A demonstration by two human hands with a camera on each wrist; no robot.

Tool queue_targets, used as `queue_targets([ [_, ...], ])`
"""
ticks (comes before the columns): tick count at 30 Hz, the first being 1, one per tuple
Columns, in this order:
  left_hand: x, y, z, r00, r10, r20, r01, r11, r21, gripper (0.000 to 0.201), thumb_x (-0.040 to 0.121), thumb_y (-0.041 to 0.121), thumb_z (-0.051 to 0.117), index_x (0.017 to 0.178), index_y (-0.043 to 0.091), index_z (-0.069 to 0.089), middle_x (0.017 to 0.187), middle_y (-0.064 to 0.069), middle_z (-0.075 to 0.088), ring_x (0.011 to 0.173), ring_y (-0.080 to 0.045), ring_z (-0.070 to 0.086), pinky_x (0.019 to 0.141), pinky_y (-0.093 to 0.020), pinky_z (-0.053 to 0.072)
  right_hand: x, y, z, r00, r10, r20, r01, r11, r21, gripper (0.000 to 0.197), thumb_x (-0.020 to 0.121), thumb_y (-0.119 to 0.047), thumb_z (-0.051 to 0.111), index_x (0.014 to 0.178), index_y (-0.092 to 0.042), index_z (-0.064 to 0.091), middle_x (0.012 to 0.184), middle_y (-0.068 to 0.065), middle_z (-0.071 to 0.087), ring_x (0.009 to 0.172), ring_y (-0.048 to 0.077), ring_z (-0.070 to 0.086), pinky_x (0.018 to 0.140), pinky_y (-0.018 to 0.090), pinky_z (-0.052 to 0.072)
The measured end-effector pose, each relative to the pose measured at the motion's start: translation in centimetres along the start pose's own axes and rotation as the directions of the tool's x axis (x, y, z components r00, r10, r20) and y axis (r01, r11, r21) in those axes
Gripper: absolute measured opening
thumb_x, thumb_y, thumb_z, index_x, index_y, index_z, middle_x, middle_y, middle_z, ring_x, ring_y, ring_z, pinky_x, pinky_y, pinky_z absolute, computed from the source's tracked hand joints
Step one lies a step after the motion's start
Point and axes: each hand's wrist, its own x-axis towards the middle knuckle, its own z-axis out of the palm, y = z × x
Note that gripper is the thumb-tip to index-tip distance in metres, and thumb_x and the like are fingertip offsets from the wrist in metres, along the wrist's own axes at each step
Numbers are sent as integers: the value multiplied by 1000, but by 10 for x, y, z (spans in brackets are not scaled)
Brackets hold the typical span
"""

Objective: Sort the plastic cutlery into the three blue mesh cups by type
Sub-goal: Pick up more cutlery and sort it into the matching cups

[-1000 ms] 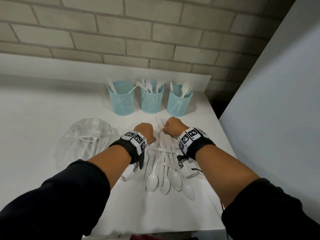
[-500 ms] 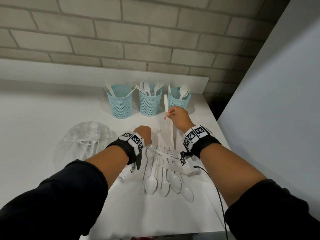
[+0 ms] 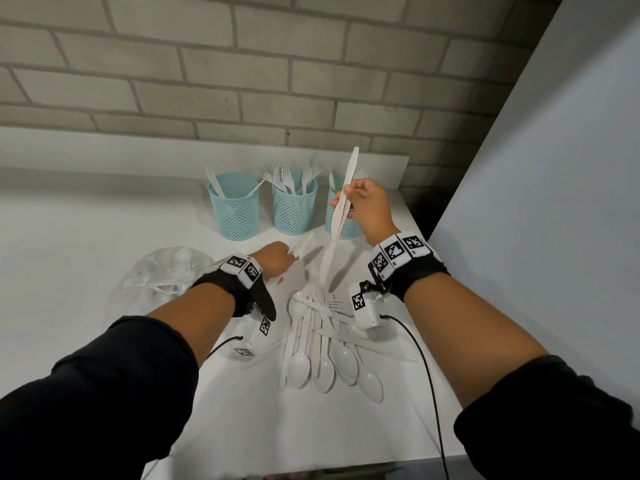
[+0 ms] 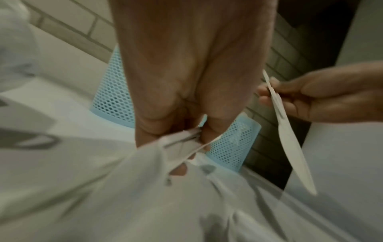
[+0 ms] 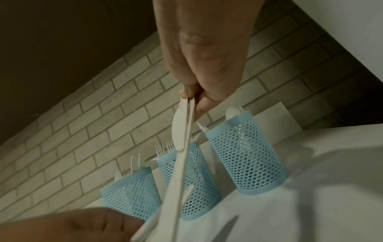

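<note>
Though blurred up close, left fingers curled on white cutlery; right fingers pinched around knives.

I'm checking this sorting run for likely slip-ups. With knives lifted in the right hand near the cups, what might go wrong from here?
1. The right hand pinches two knives near one end, so one could slip out.
2. It hovers by the spoon cup; the knife cup stands far left, so a misdrop is possible.
3. The dangling blades could snag the fork cup while crossing over.
</note>
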Motion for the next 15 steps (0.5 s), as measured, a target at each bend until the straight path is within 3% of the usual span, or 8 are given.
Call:
queue_targets([
  [2, 1, 3, -2, 1000, -11, -3, 10, 962, -272, 22, 99, 17, 38, 86, 7, 52, 71, -6, 47, 59, -17, 45, 53, -25, 40, -2, 0, 4, 998, 59, -1, -59, 998, 27, 18, 95, -2, 45, 80, -10, 47, 80, 10, 61, 67, 20, 66, 66, 29, 57],
  [4, 1, 7, -2, 999, 36, 5, -30, 907, -421, 25, 101, 20, 38, 83, 10, 50, 69, -5, 44, 59, -14, 43, 48, -22, 40, -6, 2, 7, 993, 115, 11, -116, 991, 61, 18, 96, 0, 44, 80, -9, 45, 81, 11, 58, 69, 21, 65, 65, 28, 56],
  [7, 0, 13, -1, 996, 52, 73, 5, 781, -624, 27, 101, 24, 37, 78, 13, 44, 69, -6, 44, 57, -15, 43, 41, -17, 43, -12, 6, 15, 976, 210, 64, -215, 973, 85, 20, 96, 3, 42, 80, -9, 41, 82, 10, 57, 69, 20, 63, 76, 34, 57],
  [9, -1, 15, -2, 990, 45, 134, 59, 729, -682, 25, 102, 25, 36, 81, 13, 44, 70, -9, 49, 56, -18, 48, 46, -22, 49, -17, 9, 20, 962, 259, 91, -266, 961, 74, 22, 95, 6, 41, 79, -10, 40, 82, 10, 56, 71, 20, 62, 84, 38, 53],
  [11, -2, 14, -1, 987, 48, 154, 66, 755, -652, 21, 103, 24, 32, 89, 14, 45, 73, -9, 60, 61, -20, 56, 53, -27, 50, -22, 11, 23, 950, 297, 100, -305, 949, 79, 22, 93, 8, 42, 79, -9, 40, 82, 11, 56, 78, 26, 63, 84, 37, 51],
  [13, 0, 14, 0, 978, 99, 183, 43, 763, -645, 20, 103, 22, 32, 110, 10, 47, 83, -8, 63, 72, -19, 61, 60, -28, 52, -26, 12, 23, 939, 327, 108, -336, 939, 76, 22, 92, 9, 44, 79, -7, 42, 82, 13, 58, 94, 33, 63, 84, 37, 51],
  [15, -2, 14, 1, 969, 139, 205, 32, 751, -659, 34, 98, 31, 44, 120, 6, 46, 86, -8, 62, 71, -18, 63, 66, -32, 54, -29, 13, 24, 924, 361, 123, -371, 925, 76, 21, 92, 10, 44, 77, -6, 43, 94, 22, 63, 106, 38, 60, 85, 39, 51],
])
